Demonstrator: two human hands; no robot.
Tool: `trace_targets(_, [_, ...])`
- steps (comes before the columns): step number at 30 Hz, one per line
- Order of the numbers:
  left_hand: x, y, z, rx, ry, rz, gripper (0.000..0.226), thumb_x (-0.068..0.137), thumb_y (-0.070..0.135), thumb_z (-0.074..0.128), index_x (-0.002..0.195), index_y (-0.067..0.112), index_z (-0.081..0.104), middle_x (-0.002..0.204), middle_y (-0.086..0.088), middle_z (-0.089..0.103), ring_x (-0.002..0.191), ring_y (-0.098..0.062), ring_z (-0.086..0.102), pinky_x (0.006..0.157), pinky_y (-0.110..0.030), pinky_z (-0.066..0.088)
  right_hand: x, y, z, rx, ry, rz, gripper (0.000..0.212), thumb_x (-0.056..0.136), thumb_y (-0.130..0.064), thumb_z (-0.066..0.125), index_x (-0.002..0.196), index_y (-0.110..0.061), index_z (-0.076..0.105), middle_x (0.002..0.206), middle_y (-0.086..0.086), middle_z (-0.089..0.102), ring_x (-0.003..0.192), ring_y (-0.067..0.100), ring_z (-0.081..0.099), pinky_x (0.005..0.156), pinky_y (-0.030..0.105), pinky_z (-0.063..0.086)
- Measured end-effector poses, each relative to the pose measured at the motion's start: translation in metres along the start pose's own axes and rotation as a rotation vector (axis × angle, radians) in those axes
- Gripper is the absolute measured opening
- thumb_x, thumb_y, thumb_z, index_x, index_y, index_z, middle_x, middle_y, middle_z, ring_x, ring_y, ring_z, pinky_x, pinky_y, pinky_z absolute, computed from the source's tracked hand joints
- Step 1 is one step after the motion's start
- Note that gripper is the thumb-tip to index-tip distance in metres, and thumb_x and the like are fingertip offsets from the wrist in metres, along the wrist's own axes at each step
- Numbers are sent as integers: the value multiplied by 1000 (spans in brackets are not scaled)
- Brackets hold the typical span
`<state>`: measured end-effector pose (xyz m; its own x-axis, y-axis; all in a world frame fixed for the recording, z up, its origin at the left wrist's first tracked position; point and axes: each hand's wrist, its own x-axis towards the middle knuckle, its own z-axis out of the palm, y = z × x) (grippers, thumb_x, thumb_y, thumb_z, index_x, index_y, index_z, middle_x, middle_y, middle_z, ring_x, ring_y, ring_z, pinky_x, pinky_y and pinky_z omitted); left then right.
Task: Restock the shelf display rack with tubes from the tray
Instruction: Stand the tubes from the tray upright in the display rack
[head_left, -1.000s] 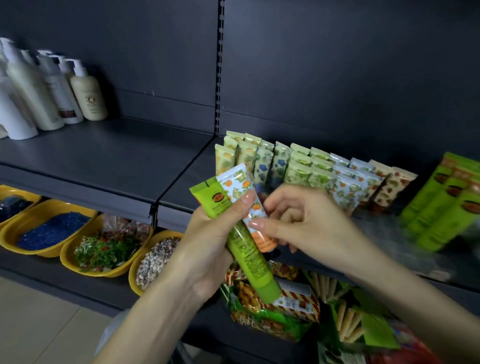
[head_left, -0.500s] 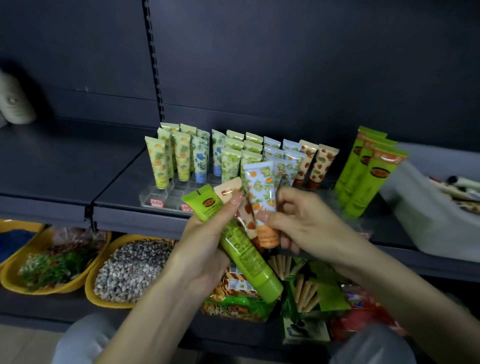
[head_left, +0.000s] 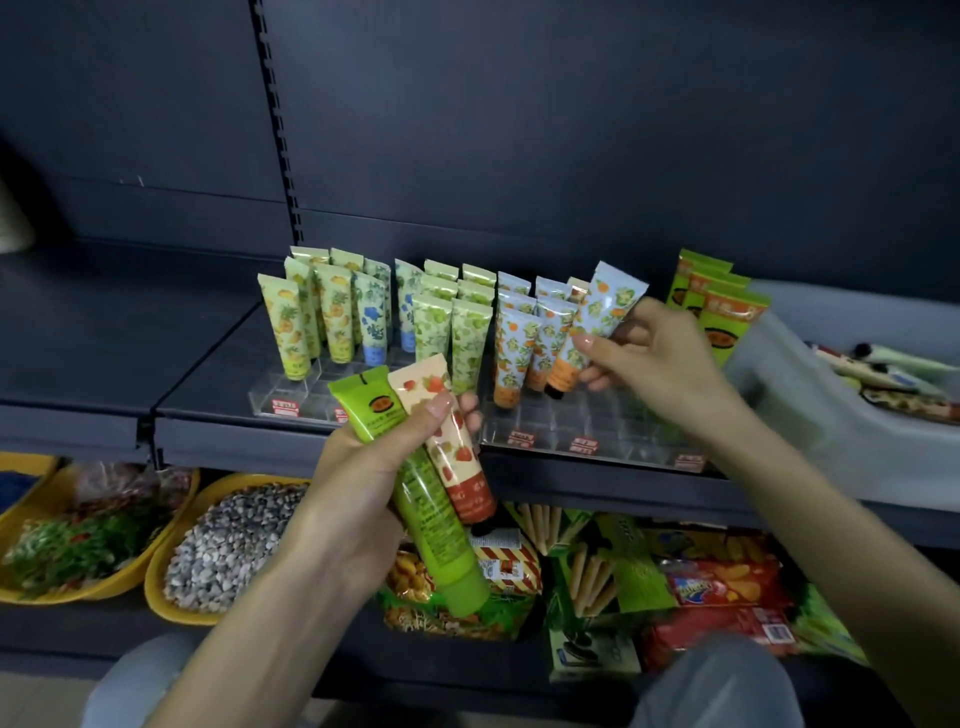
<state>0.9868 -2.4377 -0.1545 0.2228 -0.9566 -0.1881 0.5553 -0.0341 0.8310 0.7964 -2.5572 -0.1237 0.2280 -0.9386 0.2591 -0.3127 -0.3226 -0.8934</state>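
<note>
Tubes everywhere on this shelf, and one of them, an orange-print tube (head_left: 597, 332), sits pinched between thumb and fingers of the right hand (head_left: 657, 358), tilted with its orange cap pointing down toward seven o'clock. That cap hangs just over the clear display rack (head_left: 587, 428), close beside the standing orange-print tubes (head_left: 524, 343); whether it touches the rack, I cannot tell. Over at nine o'clock from there, the left hand (head_left: 363, 483) is closed around two more: a long green tube (head_left: 431, 525), crimped end up, cap down toward five o'clock, and a strawberry-print tube (head_left: 452, 441) lying against it, thumb pressed across both. Behind, at twelve o'clock from the left hand, rows of pineapple, blue-flower and green-apple tubes stand upright in the rack. At three o'clock on the shelf, the grey tray (head_left: 810, 415) holds loose tubes (head_left: 893, 374).
</note>
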Motion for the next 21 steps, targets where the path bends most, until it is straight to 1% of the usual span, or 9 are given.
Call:
trace_targets(1, [0, 1, -1, 0, 4, 0, 30, 76, 16, 68, 104, 5, 69, 97, -13, 75, 84, -19, 73, 81, -36, 59, 3, 5, 2, -29, -1, -6, 14, 86, -8, 66, 88, -19, 59, 81, 7, 69, 59, 13, 69, 59, 23, 57])
trace_targets(3, [0, 3, -2, 8, 10, 4, 29, 77, 15, 68, 104, 5, 69, 97, -12, 75, 85, -20, 73, 82, -37, 58, 7, 16, 4, -76, -10, -9, 10, 85, -10, 67, 92, -11, 61, 83, 11, 70, 63, 15, 70, 64, 28, 58])
trace_targets(5, [1, 6, -4, 20, 16, 13, 27, 78, 15, 67, 104, 7, 69, 98, -12, 75, 88, -22, 73, 85, -40, 57, 11, 25, 7, -103, -4, 3, 21, 83, -12, 69, 99, -1, 60, 86, 16, 70, 66, 19, 71, 67, 34, 58])
trace_targets(6, [1, 7, -5, 23, 18, 14, 26, 79, 15, 67, 103, 7, 69, 99, -12, 75, 90, -22, 72, 87, -40, 56, 12, 28, 7, -115, -2, 7, 24, 83, -12, 70, 100, 0, 60, 86, 16, 70, 67, 19, 71, 67, 34, 59])
trace_targets(7, [1, 8, -6, 24, 17, 16, 25, 80, 15, 67, 103, 8, 69, 99, -12, 75, 90, -22, 72, 88, -40, 55, 13, 30, 9, -124, 0, 5, 23, 82, -13, 71, 99, -1, 61, 86, 15, 70, 68, 19, 71, 67, 33, 59])
trace_targets(10, [2, 10, -9, 22, 17, 14, 29, 79, 16, 67, 106, 8, 69, 99, -11, 75, 88, -21, 72, 88, -38, 55, 14, 32, 13, -121, 0, -6, 16, 81, -12, 72, 91, -15, 61, 85, 9, 70, 68, 18, 71, 65, 30, 59])
trace_targets(12, [2, 10, -11, 18, 20, 4, 32, 77, 17, 68, 109, 7, 68, 101, -12, 75, 88, -21, 72, 87, -38, 55, 15, 33, 15, -118, -2, -3, 16, 80, -12, 73, 85, -20, 60, 83, 6, 70, 69, 18, 71, 65, 29, 58])
trace_targets(17, [2, 11, -13, 3, 19, -9, 34, 79, 16, 68, 112, 6, 67, 102, -13, 74, 87, -21, 72, 85, -39, 58, 20, 36, 16, -150, -40, 19, 16, 78, -13, 74, 90, -15, 63, 84, 7, 71, 68, 16, 71, 64, 28, 58])
trace_targets(21, [3, 13, -12, 2, 8, -12, 34, 80, 16, 67, 113, 6, 67, 102, -12, 74, 89, -22, 71, 87, -39, 55, 23, 36, 17, -158, -52, 41, 18, 77, -11, 75, 92, -13, 64, 81, 3, 71, 65, 13, 71, 62, 24, 58])
